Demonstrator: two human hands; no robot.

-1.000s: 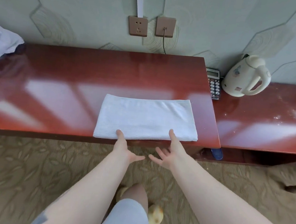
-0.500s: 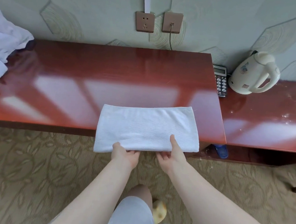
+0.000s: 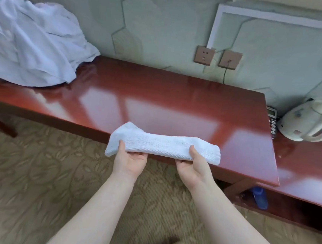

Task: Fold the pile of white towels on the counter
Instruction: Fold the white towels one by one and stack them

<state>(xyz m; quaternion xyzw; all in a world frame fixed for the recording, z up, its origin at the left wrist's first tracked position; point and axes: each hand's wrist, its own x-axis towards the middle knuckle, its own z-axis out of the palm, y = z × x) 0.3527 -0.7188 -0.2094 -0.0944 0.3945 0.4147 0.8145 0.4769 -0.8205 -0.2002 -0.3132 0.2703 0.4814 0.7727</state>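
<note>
We hold the folded white terry towel (image 3: 164, 144) off the glossy red-brown wooden counter (image 3: 159, 94), left hand (image 3: 129, 163) and right hand (image 3: 192, 168) each pinching its near edge, thumbs on top. We should keep the layers level between grips so the loose ends don't sag open.

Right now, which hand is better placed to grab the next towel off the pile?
Left, probably. The pile of white towels lies at the counter's far left. The left hand is nearer it than the right hand, though both currently hold the folded towel.
</note>
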